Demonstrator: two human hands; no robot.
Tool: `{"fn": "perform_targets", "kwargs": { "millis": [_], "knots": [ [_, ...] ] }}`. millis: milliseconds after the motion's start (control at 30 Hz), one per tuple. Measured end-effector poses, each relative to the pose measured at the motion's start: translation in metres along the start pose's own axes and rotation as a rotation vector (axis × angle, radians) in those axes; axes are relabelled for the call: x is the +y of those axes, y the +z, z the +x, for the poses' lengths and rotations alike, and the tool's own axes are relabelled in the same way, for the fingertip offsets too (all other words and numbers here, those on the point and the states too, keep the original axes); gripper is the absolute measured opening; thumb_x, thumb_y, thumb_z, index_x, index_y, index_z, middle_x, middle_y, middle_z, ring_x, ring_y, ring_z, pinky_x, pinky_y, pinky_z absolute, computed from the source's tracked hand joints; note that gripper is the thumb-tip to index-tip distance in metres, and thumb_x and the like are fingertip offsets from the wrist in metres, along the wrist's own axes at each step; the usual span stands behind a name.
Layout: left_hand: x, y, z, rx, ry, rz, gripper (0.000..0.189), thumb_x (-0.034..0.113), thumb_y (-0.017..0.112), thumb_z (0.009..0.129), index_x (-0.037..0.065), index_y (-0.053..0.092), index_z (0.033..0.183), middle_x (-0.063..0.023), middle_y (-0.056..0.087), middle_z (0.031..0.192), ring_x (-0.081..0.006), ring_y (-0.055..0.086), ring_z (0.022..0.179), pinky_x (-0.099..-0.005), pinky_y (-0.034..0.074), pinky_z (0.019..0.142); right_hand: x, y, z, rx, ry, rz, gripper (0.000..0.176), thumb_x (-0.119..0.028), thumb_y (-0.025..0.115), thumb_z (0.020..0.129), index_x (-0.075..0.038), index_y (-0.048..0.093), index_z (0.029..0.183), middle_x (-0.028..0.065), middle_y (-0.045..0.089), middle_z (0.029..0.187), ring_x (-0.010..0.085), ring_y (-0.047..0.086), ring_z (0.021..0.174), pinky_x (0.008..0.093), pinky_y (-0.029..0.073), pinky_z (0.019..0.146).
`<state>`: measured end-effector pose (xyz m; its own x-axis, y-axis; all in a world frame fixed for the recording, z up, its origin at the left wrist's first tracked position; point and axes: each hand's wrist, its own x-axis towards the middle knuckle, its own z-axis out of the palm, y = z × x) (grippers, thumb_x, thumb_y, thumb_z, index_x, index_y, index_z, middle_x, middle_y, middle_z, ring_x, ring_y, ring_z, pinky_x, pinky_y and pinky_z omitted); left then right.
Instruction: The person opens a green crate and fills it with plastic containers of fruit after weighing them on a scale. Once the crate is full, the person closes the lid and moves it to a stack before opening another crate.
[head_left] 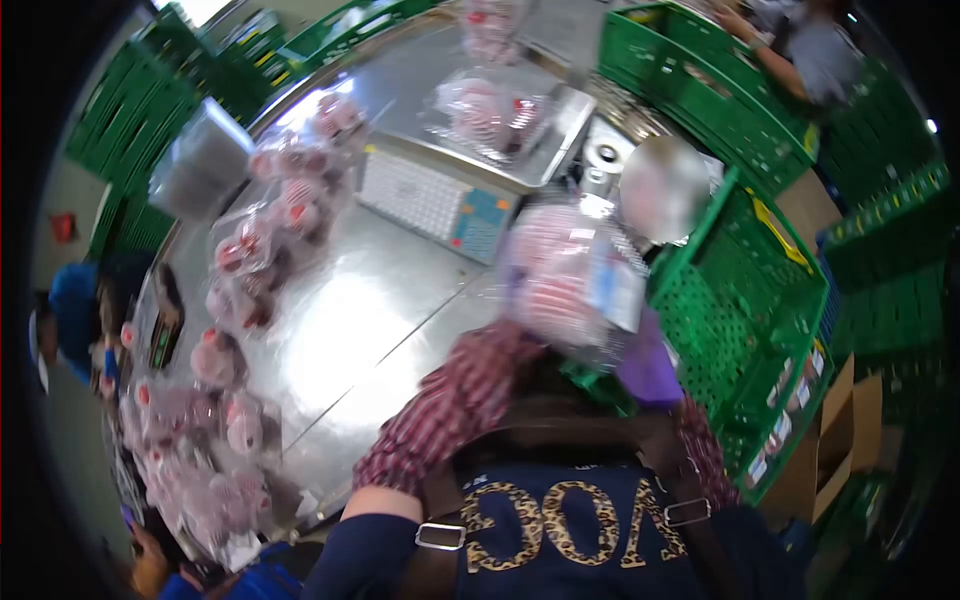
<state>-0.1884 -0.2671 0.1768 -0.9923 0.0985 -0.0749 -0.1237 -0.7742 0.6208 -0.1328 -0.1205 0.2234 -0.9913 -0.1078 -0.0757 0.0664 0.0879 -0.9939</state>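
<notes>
A clear plastic bag of red-and-white netted items [565, 270], with a pale label on its right side, is held up between my hands in front of my chest. My right hand [650, 360], in a purple glove, is closed against the bag's lower right side. My left hand [515, 285] is mostly hidden behind the bag's left side, so its fingers do not show. Beyond the bag stand a keyboard-like panel [435, 205] and a metal scale tray [560, 140] with another bag [490, 112] on it.
Many bagged items [240, 245] line the table's left side. A green crate [710, 320] stands at my right, with more green crates [700, 95] behind it. An open cardboard box [835, 450] is at far right. Other people stand at left and upper right.
</notes>
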Motion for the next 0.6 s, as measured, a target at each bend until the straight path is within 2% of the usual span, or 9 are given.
{"fn": "perform_targets", "kwargs": {
  "millis": [100,200,267,300,400,433,500,533,600],
  "knots": [
    [-0.001,0.041,0.01,-0.126,0.2,0.365,0.039,0.027,0.035,0.093,0.003,0.04,0.124,-0.009,0.045,0.12,-0.0185,0.043,0.109,-0.0311,0.032,0.097,-0.031,-0.041,-0.012,-0.096,-0.017,-0.843,0.069,-0.025,0.068,0.071,0.001,0.034,0.124,0.0182,0.041,0.124,0.0278,0.038,0.116,0.0371,0.03,0.099],
    [0.046,-0.001,-0.012,0.139,0.028,0.518,0.037,0.028,0.044,0.089,0.01,0.045,0.121,-0.0047,0.05,0.111,-0.0133,0.046,0.105,-0.0291,0.037,0.089,0.022,-0.131,-0.005,0.076,0.28,1.276,0.061,-0.037,0.056,0.079,-0.002,0.037,0.125,0.0146,0.045,0.12,0.0302,0.042,0.113,0.044,0.038,0.093],
    [0.065,-0.093,-0.039,0.443,-0.06,0.506,0.034,0.025,0.049,0.086,0.015,0.048,0.118,-0.001,0.055,0.103,-0.0128,0.05,0.099,-0.0287,0.041,0.079,0.086,-0.23,0.001,0.429,0.338,0.908,0.062,-0.037,0.057,0.079,-0.002,0.037,0.126,0.0168,0.042,0.124,0.0306,0.041,0.113,0.0438,0.037,0.094],
    [0.093,-0.123,-0.061,0.645,-0.104,0.331,0.034,0.021,0.049,0.085,0.015,0.046,0.118,-0.0017,0.056,0.101,-0.0164,0.052,0.098,-0.0298,0.043,0.079,0.114,-0.259,0.004,0.295,0.28,0.902,0.062,-0.037,0.058,0.078,-0.003,0.037,0.126,0.0164,0.041,0.124,0.0308,0.041,0.113,0.0444,0.038,0.093],
    [0.143,-0.294,-0.122,0.575,0.41,0.433,0.032,0.014,0.039,0.09,0.011,0.039,0.121,-0.0077,0.05,0.111,-0.0235,0.05,0.105,-0.0376,0.044,0.087,0.19,-0.283,0.003,0.313,0.013,-0.174,0.058,-0.041,0.054,0.08,-0.008,0.04,0.126,0.0123,0.041,0.127,0.0313,0.041,0.113,0.0462,0.035,0.094],
    [0.183,-0.302,-0.127,0.759,0.4,0.206,0.032,0.015,0.041,0.089,0.009,0.039,0.12,-0.0088,0.049,0.11,-0.024,0.049,0.105,-0.0382,0.044,0.087,0.165,-0.255,0.021,0.593,0.493,0.617,0.057,-0.042,0.055,0.08,-0.012,0.041,0.126,0.0119,0.041,0.126,0.0318,0.042,0.11,0.048,0.035,0.091],
    [0.244,-0.294,-0.122,0.96,0.395,0.011,0.032,0.016,0.045,0.087,0.005,0.04,0.117,-0.0108,0.048,0.107,-0.0252,0.047,0.106,-0.0394,0.044,0.087,0.219,-0.283,0.034,0.226,0.718,0.239,0.07,-0.049,0.054,0.079,-0.001,0.038,0.127,0.0185,0.042,0.125,0.0306,0.043,0.111,0.0413,0.034,0.093],
    [0.27,-0.29,-0.117,1.018,0.398,-0.05,0.033,0.016,0.047,0.086,0.003,0.04,0.116,-0.0118,0.048,0.106,-0.0258,0.045,0.106,-0.04,0.045,0.086,0.313,-0.352,0.072,0.282,0.439,-0.073,0.062,-0.047,0.053,0.081,-0.007,0.04,0.127,0.0172,0.042,0.123,0.0296,0.045,0.104,0.0361,0.038,0.088],
    [0.305,-0.378,-0.113,0.841,0.486,-0.051,0.037,0.03,0.043,0.086,0.007,0.044,0.115,-0.011,0.048,0.111,-0.0271,0.047,0.103,-0.042,0.043,0.086,0.172,-0.248,0.101,0.641,0.1,-0.73,0.063,-0.039,0.053,0.083,0.007,0.038,0.124,0.0242,0.043,0.123,0.029,0.043,0.114,0.036,0.034,0.095]
  ]
}}
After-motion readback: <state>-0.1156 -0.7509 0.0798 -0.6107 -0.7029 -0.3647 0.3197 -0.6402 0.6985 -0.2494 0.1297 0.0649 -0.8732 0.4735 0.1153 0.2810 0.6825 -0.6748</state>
